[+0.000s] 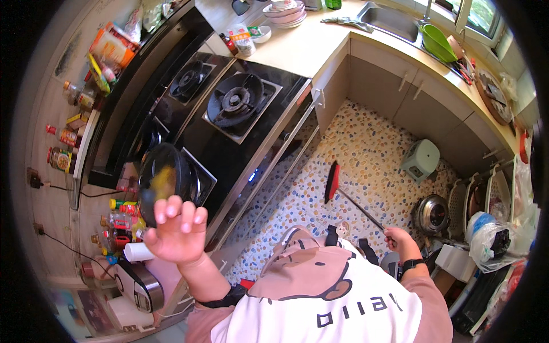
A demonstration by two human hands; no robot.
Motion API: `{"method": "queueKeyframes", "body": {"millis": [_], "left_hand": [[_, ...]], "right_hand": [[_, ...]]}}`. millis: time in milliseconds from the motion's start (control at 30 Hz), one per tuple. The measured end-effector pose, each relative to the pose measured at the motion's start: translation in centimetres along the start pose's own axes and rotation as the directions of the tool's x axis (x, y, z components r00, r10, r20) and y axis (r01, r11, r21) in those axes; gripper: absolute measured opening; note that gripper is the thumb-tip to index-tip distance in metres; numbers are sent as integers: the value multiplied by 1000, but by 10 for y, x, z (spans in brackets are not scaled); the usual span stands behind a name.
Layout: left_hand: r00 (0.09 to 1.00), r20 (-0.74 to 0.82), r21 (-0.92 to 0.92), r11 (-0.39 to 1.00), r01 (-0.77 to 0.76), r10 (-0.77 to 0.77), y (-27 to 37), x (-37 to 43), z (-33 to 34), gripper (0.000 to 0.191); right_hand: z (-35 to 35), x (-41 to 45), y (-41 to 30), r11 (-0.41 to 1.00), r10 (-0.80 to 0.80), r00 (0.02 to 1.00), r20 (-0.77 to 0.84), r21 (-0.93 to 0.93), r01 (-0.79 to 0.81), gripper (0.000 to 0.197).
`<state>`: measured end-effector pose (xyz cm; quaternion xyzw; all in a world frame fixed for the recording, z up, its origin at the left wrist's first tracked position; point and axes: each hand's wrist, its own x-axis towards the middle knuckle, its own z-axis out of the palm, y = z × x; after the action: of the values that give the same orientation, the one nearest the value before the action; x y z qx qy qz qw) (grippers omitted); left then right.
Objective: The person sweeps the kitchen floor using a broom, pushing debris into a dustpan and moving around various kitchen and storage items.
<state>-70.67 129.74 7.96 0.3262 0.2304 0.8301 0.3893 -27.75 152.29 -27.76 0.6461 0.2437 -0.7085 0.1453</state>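
Observation:
My right hand [397,240] grips the thin dark handle of a broom [361,207]. Its red head with black bristles rests on the pebble-patterned floor [300,201]. Raised near the stove, my left hand [179,233] has its fingers apart and slightly bent, with nothing visible in it. Just beyond those fingers, a black wok [148,171] holding some yellow food sits over the near burner of the black gas stove [227,154]. The hand covers part of the wok's edge.
An iron burner ring [235,99] sits uncovered on the stove. A green plastic stool [421,159] and a metal electric pot [432,213] stand at the right. A rice cooker [139,285] and several bottles [118,238] are at the left. The sink [390,21] lies ahead.

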Motion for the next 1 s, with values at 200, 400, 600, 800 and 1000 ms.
{"method": "queueKeyframes", "body": {"millis": [200,400,600,800,1000], "left_hand": [[972,150,-131,970,203,-183,-74,90,-4,21],[911,332,-260,904,339,-246,-133,178,-23,21],[848,462,-332,836,437,-260,-169,261,-33,23],[818,479,-322,803,501,-318,-192,309,-53,25],[837,400,-273,823,498,-373,-199,335,-69,24]], "right_hand": [[-26,-16,14,946,35,993,-114,324,4,46],[-3,-28,7,884,31,988,-151,465,43,7],[34,-55,-40,791,40,997,-67,611,10,9],[66,-57,-108,819,-103,994,-43,563,109,3],[65,-1,-167,892,-81,997,-9,446,76,24]]}}
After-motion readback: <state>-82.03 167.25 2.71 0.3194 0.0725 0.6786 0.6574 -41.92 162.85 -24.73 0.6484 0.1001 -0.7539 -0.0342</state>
